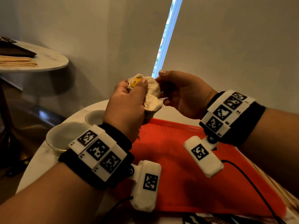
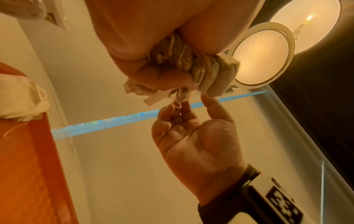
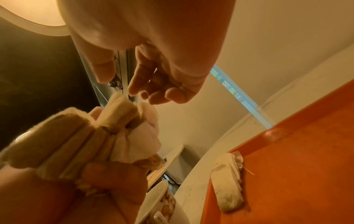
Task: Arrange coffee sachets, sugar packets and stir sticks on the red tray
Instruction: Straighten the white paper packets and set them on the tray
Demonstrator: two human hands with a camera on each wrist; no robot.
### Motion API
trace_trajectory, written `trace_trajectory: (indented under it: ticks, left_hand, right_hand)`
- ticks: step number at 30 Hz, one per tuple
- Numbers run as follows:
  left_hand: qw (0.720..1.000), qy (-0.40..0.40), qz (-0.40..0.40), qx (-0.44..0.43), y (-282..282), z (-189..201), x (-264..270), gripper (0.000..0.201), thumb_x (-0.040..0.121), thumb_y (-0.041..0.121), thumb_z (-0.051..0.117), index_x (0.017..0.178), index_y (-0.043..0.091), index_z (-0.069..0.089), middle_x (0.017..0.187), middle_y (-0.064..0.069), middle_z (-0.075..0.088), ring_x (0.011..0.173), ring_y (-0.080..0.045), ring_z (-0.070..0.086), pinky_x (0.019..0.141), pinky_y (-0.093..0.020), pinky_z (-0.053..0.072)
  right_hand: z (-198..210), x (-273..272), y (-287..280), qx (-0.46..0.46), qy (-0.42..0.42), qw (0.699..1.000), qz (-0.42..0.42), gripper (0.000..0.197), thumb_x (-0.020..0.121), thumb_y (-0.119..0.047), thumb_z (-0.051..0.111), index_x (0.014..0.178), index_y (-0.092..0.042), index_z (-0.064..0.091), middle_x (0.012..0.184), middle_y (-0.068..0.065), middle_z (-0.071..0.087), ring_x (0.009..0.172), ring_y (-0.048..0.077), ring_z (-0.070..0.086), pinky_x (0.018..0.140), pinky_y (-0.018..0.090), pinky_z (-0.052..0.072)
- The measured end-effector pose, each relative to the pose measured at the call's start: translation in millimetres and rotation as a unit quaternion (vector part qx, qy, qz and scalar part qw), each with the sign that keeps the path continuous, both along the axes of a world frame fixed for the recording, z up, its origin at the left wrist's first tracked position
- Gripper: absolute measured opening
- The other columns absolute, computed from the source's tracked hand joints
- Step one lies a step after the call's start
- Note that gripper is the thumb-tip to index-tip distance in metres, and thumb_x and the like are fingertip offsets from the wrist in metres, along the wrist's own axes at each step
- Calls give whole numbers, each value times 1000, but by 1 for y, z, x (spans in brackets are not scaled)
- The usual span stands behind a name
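1. Red plastic makes up the tray (image 1: 186, 175), which lies nearest on the white round table (image 1: 40, 160), below both wrists and reaching toward 5 o'clock in the head view.
2. Black straps with white marker blocks wrap both wrists above the tray.
3. One cream cloth sachet (image 3: 228, 181) lies on the tray's edge, partly over the rim, with a loose thread trailing onto the red surface.
4. Two white cups (image 1: 64, 136) stand on the table at about 9 o'clock from the tray.
5. The left hand (image 1: 127, 102) is raised over the tray's far edge, fingers and thumb curled tightly around a bunch of sachets (image 1: 152, 96): crumpled cream pouches with strings, and a small yellow tag showing beside the thumb.
6. The right hand (image 1: 181, 94) sits just at 3 o'clock of that bunch, palm toward it, fingers loosely bent. Its fingertips (image 2: 207, 98) meet the bunch's end, and a thin string loop appears pinched there, though the hold is hard to confirm.
7. Farther off, at 10 o'clock, a second round table (image 1: 48, 62) carries pale wooden sticks (image 1: 17, 61) beside a dark flat object.
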State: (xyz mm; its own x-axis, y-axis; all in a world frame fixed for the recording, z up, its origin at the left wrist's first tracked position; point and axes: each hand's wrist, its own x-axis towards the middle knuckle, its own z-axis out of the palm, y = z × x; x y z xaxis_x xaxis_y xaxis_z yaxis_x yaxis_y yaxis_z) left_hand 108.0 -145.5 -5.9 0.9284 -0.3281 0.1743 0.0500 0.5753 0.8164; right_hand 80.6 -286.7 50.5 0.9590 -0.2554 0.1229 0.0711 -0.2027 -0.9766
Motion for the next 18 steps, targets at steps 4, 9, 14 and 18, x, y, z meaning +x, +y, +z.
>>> trace_trajectory:
  ticks: [4,9,14,18]
  left_hand:
    - [1000,2,-11,0,-1,-1,-1,24,100,32,56,121,19,59,90,-10,69,50,-10,63,42,-20,45]
    - [1000,1,-8,3,-4,-3,0,27,100,35,57,120,18,58,82,-9,66,48,-12,59,41,-20,43]
    - [1000,10,-9,21,-5,-5,5,34,98,42,58,123,20,57,90,-8,69,48,-8,61,42,-22,44]
    - [999,15,-6,37,-5,-6,6,34,97,44,58,122,21,57,95,-9,71,50,-9,63,44,-23,45]
  right_hand:
    - [-4,-6,3,1,1,999,50,21,72,-22,68,88,-9,63,75,7,64,63,18,61,59,29,38]
    - [-15,-5,1,13,-3,999,41,24,69,-9,73,91,-7,63,74,9,67,63,20,63,58,31,44]
    - [-17,-7,-2,16,-10,999,48,16,78,-3,70,92,-6,62,75,9,68,62,19,65,55,28,47]
    - [-18,-8,-3,18,-10,999,46,24,69,-10,71,91,-7,62,73,8,69,61,19,66,54,27,48]
